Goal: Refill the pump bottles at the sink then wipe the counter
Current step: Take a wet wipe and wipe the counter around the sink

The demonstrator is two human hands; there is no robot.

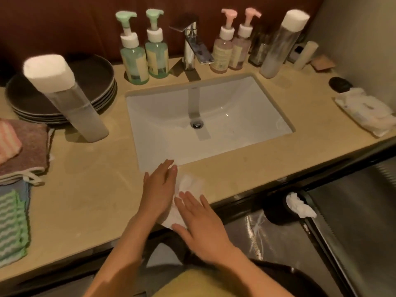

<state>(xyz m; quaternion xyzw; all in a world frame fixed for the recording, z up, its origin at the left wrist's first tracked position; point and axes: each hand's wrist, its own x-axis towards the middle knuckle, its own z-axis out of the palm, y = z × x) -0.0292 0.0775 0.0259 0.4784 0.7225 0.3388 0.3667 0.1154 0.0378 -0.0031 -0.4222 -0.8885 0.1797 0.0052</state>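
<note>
You have both hands flat on a white wipe (191, 182) lying on the counter (90, 189), just in front of the sink (214, 108). Its near corner reaches the counter's front edge. Your left hand (159, 190) covers the wipe's left side with its fingers straight and close together. Your right hand (200, 221) lies over the near part with its fingers straight and a little apart. Neither hand curls round or pinches the wipe. Pressing it flat like this probably lets you spread it for wiping.

The green pump bottles (134, 61) stand upright left of the tap (190, 43) and the pink pump bottles (221, 54) right of it, pumps on. A tall capped bottle (70, 103) stands on the counter to the left of the sink. With the bottles back in place, you appear to be at the wiping step. A pack of wipes (364, 112) lies at the far right, within reach for a fresh one.
</note>
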